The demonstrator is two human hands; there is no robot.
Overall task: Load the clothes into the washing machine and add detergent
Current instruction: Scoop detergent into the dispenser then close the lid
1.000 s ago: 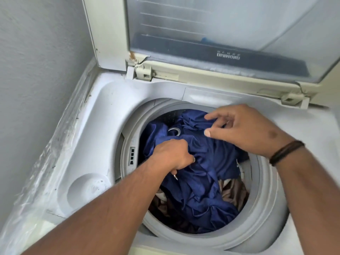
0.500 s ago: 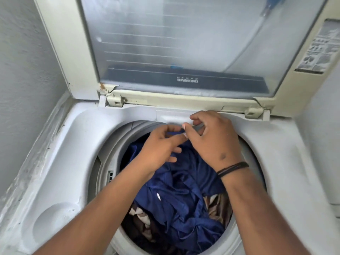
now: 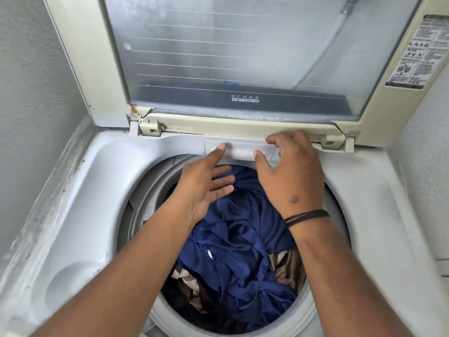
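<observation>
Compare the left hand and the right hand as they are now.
The left hand is turned palm sideways with straight, spread fingers; the right hand is palm down with loosely bent fingers. The right wrist wears a dark wristband; the left wrist is bare. Both reach to the drawer panel at the back rim, above the blue garment, and neither holds anything.

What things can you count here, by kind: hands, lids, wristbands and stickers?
Hands: 2, left hand and right hand
Lids: 1, lid, raised
Wristbands: 1, wristband on the right wrist
Stickers: 1, sticker on the lid frame
Total: 5
</observation>
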